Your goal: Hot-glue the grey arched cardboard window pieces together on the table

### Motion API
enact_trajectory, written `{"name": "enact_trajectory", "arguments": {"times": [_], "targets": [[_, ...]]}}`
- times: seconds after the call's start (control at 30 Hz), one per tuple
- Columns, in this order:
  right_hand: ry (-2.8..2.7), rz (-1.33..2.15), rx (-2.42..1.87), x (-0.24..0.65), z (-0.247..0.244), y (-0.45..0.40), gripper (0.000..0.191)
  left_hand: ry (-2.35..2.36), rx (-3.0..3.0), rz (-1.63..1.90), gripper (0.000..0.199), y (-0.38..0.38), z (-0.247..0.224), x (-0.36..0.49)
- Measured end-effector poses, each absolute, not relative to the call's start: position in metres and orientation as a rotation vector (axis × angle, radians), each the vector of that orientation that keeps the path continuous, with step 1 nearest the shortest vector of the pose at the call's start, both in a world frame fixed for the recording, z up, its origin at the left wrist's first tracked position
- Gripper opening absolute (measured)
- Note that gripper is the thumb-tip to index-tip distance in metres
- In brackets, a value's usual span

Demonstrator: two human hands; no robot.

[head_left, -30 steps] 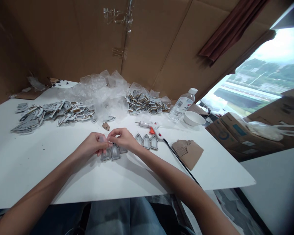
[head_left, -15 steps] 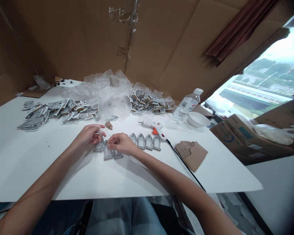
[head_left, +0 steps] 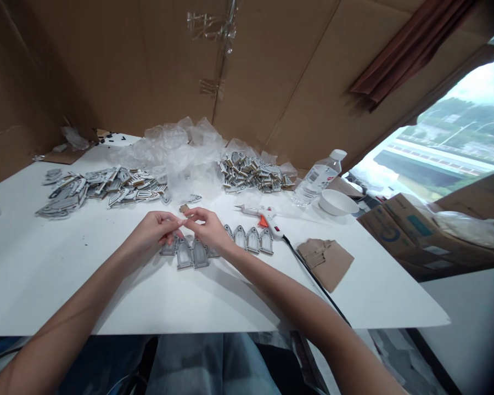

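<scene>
Left hand [head_left: 160, 229] and right hand [head_left: 209, 231] meet fingertip to fingertip over the arched pieces [head_left: 184, 254]

Observed from beside the counter [head_left: 148, 310]: both arms reach forward over its near edge and converge in front of the body. The left forearm [head_left: 91, 293] slants inward from the lower left; the right forearm [head_left: 284, 285] makes a long diagonal from the lower right.

Left hand: back of the hand largely upward, thumb and index finger drawn toward a pinch, the other fingers curled beneath. Right hand: wrist bent, knuckles raised and arched, thumb and index finger pointing toward the left fingertips. The tips come together between the hands; cannot tell whether the fingers of either hand grasp a small item there, the contact point being too small to read.

Position of pieces: two arched grey pieces lie side by side on the counter just below the fingertips, with others partly hidden under each hand. A row of similar pieces [head_left: 253, 240] continues beside the right hand.

Surroundings: glue gun [head_left: 273, 227] lying beyond the row, orange trigger visible; torn cardboard [head_left: 328, 264] to its near right; bottle [head_left: 318, 180] upright but slanted in view, bowl [head_left: 338, 203] near it. Left heap [head_left: 101, 186] and right heap [head_left: 251, 173] of grey parts lie farther back, near crumpled clear plastic [head_left: 179, 151]
</scene>
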State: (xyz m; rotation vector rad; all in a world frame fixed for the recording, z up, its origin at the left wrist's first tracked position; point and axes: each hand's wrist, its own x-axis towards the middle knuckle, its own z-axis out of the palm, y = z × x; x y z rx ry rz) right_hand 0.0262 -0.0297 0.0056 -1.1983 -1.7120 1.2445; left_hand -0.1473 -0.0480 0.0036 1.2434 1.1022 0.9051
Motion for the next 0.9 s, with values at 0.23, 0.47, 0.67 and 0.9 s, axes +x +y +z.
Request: {"name": "enact_trajectory", "arguments": {"times": [0.23,0.47,0.67,0.9], "targets": [[-1.650,1.255,-1.190,0.022,0.004,-0.014,0.023,1.168,1.162,1.166,0.036,-0.043,0.003,-0.152],[-1.924,1.236,-1.153,0.010,-0.006,-0.020,0.012,1.222,1.043,1.488,0.039,-0.034,0.004,-0.161],[-2.011,1.129,-1.157,0.001,-0.012,-0.027,0.012,1.174,1.063,1.430,0.040,-0.037,0.005,-0.155],[-1.774,1.071,-1.194,0.010,0.004,-0.018,0.022,1.119,1.151,1.281,0.042,-0.044,0.012,-0.150]]}}
